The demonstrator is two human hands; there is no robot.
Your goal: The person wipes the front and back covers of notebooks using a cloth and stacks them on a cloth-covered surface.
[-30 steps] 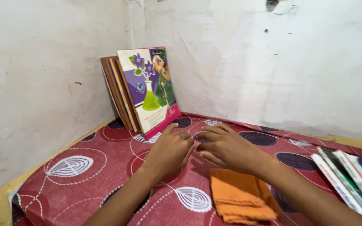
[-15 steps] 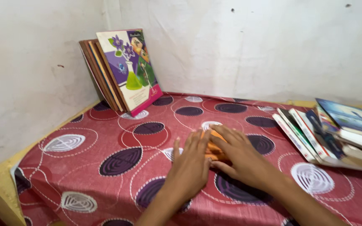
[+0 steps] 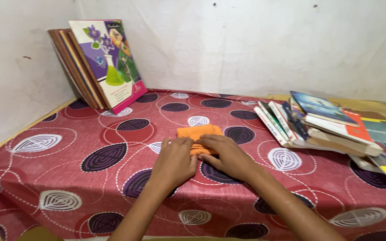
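A folded orange cloth [image 3: 196,132] lies flat on the red patterned tablecloth [image 3: 68,147]. My left hand [image 3: 175,161] rests palm down at the cloth's near left corner, fingers together on its edge. Beside it, my right hand [image 3: 225,154] lies with its fingers over the cloth's near edge. The two hands touch side by side. The far half of the cloth shows; the near part is hidden under my fingers.
Several thin books [image 3: 99,62] lean upright against the wall in the far left corner, a flower-and-flask cover in front. A slumped pile of books [image 3: 322,122] lies at the right. White walls close the back and left.
My view swung right and pulled back. My hands left the spot near the leaning books and came down on the orange cloth, which now lies in front of them.
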